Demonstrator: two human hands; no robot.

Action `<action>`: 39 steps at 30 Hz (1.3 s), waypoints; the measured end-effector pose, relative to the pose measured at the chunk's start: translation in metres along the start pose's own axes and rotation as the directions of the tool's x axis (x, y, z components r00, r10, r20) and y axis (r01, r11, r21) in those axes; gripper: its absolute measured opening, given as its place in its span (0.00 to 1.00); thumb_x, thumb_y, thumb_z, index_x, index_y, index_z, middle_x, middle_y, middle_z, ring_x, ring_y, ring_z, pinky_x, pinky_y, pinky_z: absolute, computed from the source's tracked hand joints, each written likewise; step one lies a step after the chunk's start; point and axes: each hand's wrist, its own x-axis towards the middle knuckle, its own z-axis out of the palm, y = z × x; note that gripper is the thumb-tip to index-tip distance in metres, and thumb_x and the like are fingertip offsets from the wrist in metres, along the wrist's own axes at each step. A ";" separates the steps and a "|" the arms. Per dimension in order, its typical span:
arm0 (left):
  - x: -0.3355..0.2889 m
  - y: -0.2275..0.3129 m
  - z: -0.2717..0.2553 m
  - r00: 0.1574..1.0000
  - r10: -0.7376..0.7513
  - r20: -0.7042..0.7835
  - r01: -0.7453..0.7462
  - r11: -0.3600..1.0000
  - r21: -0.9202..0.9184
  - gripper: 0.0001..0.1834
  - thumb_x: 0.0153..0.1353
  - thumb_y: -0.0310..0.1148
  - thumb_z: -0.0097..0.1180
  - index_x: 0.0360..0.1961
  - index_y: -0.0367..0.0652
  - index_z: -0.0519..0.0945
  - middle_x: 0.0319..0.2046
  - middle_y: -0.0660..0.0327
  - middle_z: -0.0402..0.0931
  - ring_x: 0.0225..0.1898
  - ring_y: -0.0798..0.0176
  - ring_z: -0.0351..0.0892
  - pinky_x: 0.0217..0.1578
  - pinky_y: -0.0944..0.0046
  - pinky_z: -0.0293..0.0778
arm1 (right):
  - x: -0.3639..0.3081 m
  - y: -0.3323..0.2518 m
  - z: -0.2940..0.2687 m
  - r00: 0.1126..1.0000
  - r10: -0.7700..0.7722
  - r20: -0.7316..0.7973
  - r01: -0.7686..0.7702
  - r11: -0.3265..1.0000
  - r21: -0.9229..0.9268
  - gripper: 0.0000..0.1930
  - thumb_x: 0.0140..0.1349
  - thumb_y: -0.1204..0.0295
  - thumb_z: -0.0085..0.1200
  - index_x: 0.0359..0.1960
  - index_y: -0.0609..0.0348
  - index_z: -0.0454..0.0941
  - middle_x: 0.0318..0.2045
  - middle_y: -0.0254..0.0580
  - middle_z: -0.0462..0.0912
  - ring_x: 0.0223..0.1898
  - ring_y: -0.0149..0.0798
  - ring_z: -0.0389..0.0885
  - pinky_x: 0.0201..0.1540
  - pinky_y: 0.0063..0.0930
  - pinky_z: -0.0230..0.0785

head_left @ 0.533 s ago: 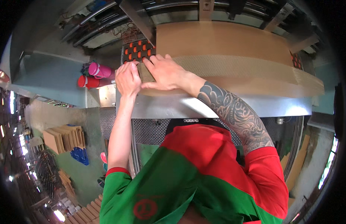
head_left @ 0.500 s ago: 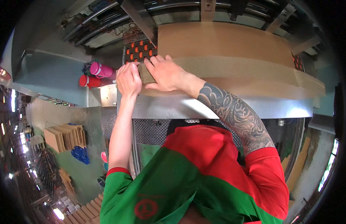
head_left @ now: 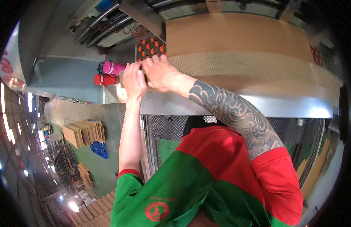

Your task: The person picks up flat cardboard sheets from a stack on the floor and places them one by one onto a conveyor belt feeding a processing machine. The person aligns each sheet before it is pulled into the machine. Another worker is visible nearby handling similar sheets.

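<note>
A thick stack of brown corrugated cardboard sheets (head_left: 236,34) lies on a metal machine table, its fluted edges facing me. At the stack's left end, my left hand (head_left: 133,82) is closed over the front edge, fingers together and thumb toward the right hand. Some brown board shows just left of it. Close beside it, my right hand (head_left: 159,73) lies on the front of the stack, with its palm on the fluted edges and fingers reaching over the top. The undersides of both hands are hidden.
Orange rollers (head_left: 152,47) show behind the stack's left end. Pink (head_left: 113,68) and red bottles (head_left: 103,80) stand left of my hands. A steel ledge (head_left: 221,104) runs along the front. Folded cardboard (head_left: 84,133) sits on a blue pallet (head_left: 99,149) at left.
The view has shifted, so the surroundings appear farther right. Against them, both hands have moved left along the stack, and the right hand has come closer to the left.
</note>
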 end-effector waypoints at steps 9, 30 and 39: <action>-0.006 -0.009 0.015 0.982 -0.183 -0.054 0.183 0.983 -0.005 0.21 0.75 0.38 0.41 0.45 0.40 0.87 0.45 0.51 0.87 0.50 0.42 0.85 0.53 0.49 0.78 | 0.003 0.004 0.010 0.997 -0.069 -0.027 0.073 0.985 0.157 0.31 0.67 0.59 0.58 0.64 0.74 0.80 0.64 0.59 0.81 0.70 0.57 0.73 0.74 0.57 0.58; -0.005 0.002 0.018 0.945 -0.318 -0.076 0.320 0.947 0.013 0.18 0.69 0.32 0.44 0.46 0.39 0.86 0.44 0.52 0.87 0.48 0.42 0.86 0.51 0.47 0.77 | -0.356 0.214 -0.114 0.610 0.423 -0.671 -0.658 0.741 -0.131 0.30 0.72 0.50 0.57 0.67 0.58 0.78 0.66 0.50 0.80 0.74 0.51 0.72 0.81 0.61 0.54; -0.005 0.001 0.016 0.957 -0.279 -0.075 0.280 0.960 0.010 0.18 0.68 0.32 0.44 0.45 0.39 0.87 0.44 0.52 0.87 0.48 0.42 0.85 0.52 0.47 0.76 | -0.352 0.236 -0.115 0.663 0.478 -0.576 -0.637 0.765 -0.097 0.23 0.77 0.53 0.51 0.57 0.58 0.84 0.55 0.48 0.85 0.65 0.53 0.79 0.76 0.54 0.64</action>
